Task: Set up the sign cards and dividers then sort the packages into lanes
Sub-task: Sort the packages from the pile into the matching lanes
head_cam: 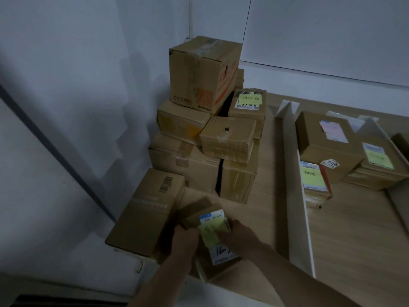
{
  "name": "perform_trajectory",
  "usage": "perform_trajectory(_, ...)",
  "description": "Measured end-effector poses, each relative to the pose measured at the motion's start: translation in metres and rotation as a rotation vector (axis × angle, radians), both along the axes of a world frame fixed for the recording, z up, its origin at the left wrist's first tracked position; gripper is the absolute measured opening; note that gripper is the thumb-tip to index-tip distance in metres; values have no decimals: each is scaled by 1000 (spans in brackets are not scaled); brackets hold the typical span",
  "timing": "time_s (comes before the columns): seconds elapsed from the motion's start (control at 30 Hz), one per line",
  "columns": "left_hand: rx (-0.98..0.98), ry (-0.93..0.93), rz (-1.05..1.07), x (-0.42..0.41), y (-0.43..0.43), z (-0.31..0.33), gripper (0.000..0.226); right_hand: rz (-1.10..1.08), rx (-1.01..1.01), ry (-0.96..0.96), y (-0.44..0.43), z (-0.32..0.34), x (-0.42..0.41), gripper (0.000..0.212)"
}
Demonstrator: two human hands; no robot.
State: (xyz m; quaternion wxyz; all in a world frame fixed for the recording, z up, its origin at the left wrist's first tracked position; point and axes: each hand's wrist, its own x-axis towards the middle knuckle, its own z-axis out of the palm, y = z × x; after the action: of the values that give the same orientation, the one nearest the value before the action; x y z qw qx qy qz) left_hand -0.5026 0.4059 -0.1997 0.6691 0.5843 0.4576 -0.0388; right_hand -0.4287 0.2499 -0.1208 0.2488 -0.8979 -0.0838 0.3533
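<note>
Both my hands hold a small cardboard package (200, 214) with a blue-and-white label and a yellow sticky note, low in the middle of the view. My left hand (184, 237) grips its left side and my right hand (238, 235) grips its right side. It sits above another labelled box (218, 261) on the floor. A pile of unsorted cardboard boxes (205, 138) stands behind it in the corner. A long white divider (303, 209) runs along the wooden floor to the right. Beyond it lie sorted packages (327, 142) with labels and sticky notes.
A long flat box (148, 211) lies left of my hands against the white wall (66, 107). A second white divider (376, 129) angles along the far right. White folded sign cards (287, 107) stand at the dividers' far ends. Bare wooden floor (354, 240) shows between the dividers.
</note>
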Motion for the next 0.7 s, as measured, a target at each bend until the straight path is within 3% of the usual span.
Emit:
perform_trajectory(0.07,-66,-13,12,-5,-3,-4,89,-68,59,65,2,-4,-5,30)
perform_trajectory(0.23,-76,-51,39,-14,-20,42,70,-204,222,140,-3,-2,-14,32)
perform_trajectory(0.33,-1,-13,79,-11,-28,67,91,-281,320,135,-8,12,-17,28)
perform_trajectory(0.47,81,-51,121,-12,-49,117,57,-352,445,92,-21,38,-21,35)
perform_trajectory(0.63,186,-197,4,-19,-88,161,41,-470,628,22,-63,75,-33,25)
perform_trajectory(0.7,217,-251,-43,-21,-110,179,44,-506,675,-33,-89,89,-41,31)
